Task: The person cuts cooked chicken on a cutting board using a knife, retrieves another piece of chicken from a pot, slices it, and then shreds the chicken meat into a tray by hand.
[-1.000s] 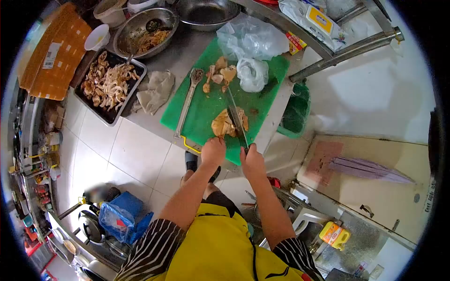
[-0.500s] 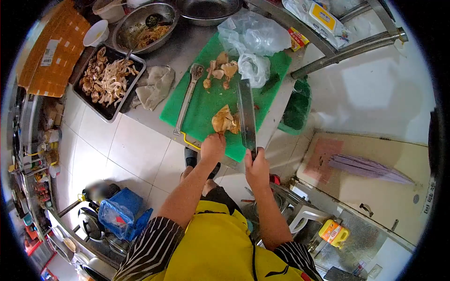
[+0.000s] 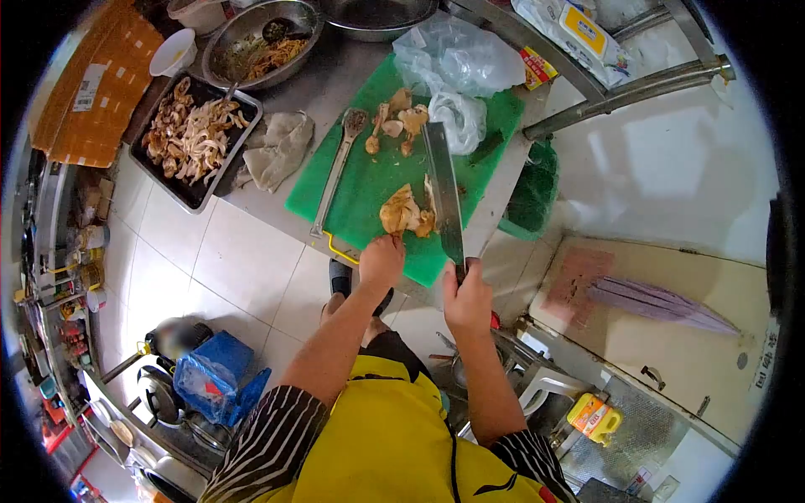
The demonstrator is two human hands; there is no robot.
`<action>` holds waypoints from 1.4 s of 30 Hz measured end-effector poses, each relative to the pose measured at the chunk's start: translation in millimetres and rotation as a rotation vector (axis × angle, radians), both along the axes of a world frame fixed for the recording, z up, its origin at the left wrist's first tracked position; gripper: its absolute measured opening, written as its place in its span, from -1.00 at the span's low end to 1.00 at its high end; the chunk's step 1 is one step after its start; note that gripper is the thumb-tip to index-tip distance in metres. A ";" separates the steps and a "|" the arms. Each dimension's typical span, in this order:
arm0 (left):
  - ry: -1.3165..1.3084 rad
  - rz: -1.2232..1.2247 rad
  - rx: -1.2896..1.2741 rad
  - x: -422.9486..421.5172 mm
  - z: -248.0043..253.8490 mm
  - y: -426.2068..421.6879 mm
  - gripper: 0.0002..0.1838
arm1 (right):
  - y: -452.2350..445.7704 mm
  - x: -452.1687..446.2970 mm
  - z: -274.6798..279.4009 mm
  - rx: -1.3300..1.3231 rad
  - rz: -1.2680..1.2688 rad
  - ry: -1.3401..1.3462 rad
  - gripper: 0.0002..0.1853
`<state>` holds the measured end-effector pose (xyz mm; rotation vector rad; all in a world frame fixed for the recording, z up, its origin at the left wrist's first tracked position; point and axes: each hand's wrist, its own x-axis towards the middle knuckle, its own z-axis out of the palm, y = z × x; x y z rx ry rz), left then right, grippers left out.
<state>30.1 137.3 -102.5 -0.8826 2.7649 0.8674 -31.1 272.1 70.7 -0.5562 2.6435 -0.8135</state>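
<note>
My right hand (image 3: 468, 298) is closed round the handle of a cleaver (image 3: 444, 189), whose long blade points away from me over the green cutting board (image 3: 314, 197). Just left of the blade lies a piece of cooked meat (image 3: 401, 210), with a thin part of it close against the blade. The closed fingers of my left hand (image 3: 382, 258) are at the near end of this meat. Farther up the board are several bony pieces (image 3: 411, 121), beside a clear plastic bag (image 3: 459, 121). A long metal tool (image 3: 339, 172) lies along the board's left side.
A black tray of sliced meat (image 3: 199, 138), a grey cloth (image 3: 281, 151) and a steel bowl (image 3: 243, 46) with food are at the left. A metal shelf leg (image 3: 629, 96) slants over the right side. A green bin (image 3: 537, 193) stands below the table's right edge.
The cleaver has moved off the top of the meat to its right side, along with my right hand. My left hand stays at the near end of the meat.
</note>
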 end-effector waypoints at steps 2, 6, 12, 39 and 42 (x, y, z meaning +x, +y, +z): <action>-0.004 0.017 0.045 -2.9 3.4 -2.8 -0.79 | 0.8 -1.4 -25.4 0.191 0.024 -0.058 -0.67; -0.041 0.136 0.178 -12.6 30.3 -13.0 -0.79 | -12.3 -12.3 -75.7 0.303 0.049 -0.031 -0.64; 0.063 0.120 -0.024 10.4 -3.4 -10.2 -0.63 | -4.0 -6.7 -73.5 0.191 -0.003 -0.055 -0.64; 0.085 0.243 0.082 1.7 26.2 -15.9 -0.61 | -31.8 -1.3 -67.5 0.284 0.095 -0.099 -0.66; -0.030 0.222 0.169 6.7 39.2 -16.7 -0.61 | -25.2 11.7 -66.0 0.278 0.080 -0.114 -0.65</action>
